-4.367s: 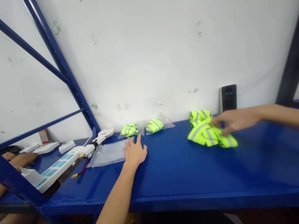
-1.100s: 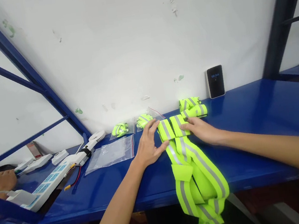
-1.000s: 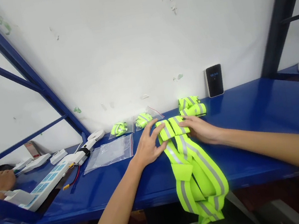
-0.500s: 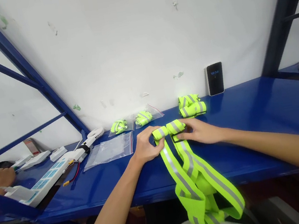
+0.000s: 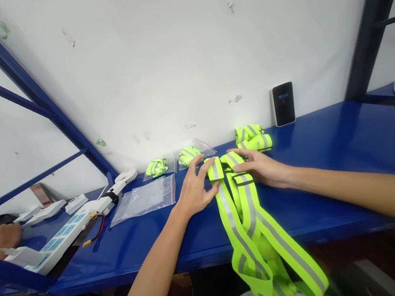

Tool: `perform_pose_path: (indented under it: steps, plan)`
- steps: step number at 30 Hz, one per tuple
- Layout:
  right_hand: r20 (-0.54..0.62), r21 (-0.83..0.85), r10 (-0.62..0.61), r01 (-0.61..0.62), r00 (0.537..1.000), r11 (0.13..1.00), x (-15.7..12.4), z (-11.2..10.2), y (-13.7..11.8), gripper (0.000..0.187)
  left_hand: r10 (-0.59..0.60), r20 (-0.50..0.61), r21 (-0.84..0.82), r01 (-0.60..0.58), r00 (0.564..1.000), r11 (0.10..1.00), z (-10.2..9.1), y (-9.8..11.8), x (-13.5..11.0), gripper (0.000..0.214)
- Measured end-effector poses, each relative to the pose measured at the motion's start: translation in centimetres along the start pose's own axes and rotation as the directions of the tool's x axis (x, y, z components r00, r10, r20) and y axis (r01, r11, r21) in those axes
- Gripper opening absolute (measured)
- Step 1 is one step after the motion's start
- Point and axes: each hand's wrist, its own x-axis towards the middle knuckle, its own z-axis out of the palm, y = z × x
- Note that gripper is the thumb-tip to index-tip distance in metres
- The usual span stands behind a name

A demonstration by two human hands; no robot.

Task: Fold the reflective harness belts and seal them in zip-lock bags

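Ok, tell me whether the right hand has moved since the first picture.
Yes, the right hand has moved left relative to the upright black device.

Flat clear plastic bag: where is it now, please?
In the head view, the flat clear bag lies left of centre on the blue table, between the white fan and the left hand.

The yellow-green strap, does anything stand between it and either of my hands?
Nothing visible does. Your left hand and right hand both have fingers on the strap near its upper end. The rolled yellow-green bundle lies beyond your right hand, toward the wall, not between.
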Motion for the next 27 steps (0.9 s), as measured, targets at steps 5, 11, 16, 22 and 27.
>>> perform_pose_path:
  steps: [5, 11, 16, 22, 27]
  plan:
    - [0.284, -0.042, 0.088, -0.079, 0.955, 0.996, -0.8, 0.1, -0.8, 0.06, -0.05, -0.033, -0.069, 0.048, 0.998, 0.996, -0.1, 0.2, 0.0, 0.03]
    - [0.212, -0.334, -0.134, 0.201, 0.968, 0.921, -0.9, 0.7, -0.9, 0.034, -0.297, -0.108, -0.263, 0.261, 0.949, 0.929, 0.2, 0.4, 0.0, 0.028]
    - [0.191, -0.369, -0.193, 0.253, 0.962, 0.894, -0.9, 1.3, -0.9, 0.036, -0.343, -0.135, -0.384, 0.27, 0.93, 0.883, 0.7, 0.8, -0.1, 0.031]
    - [0.146, -0.26, -0.287, 0.317, 0.947, 0.912, 0.6, 2.4, -0.4, 0.035, -0.199, -0.144, -0.333, 0.142, 0.969, 0.932, 0.7, 0.7, -0.9, 0.026]
    - [-0.073, -0.209, -0.286, 0.265, 0.956, 0.941, 1.7, 4.2, -0.4, 0.036, -0.024, -0.082, -0.293, -0.001, 0.996, 0.956, 0.1, 0.8, -0.7, 0.031]
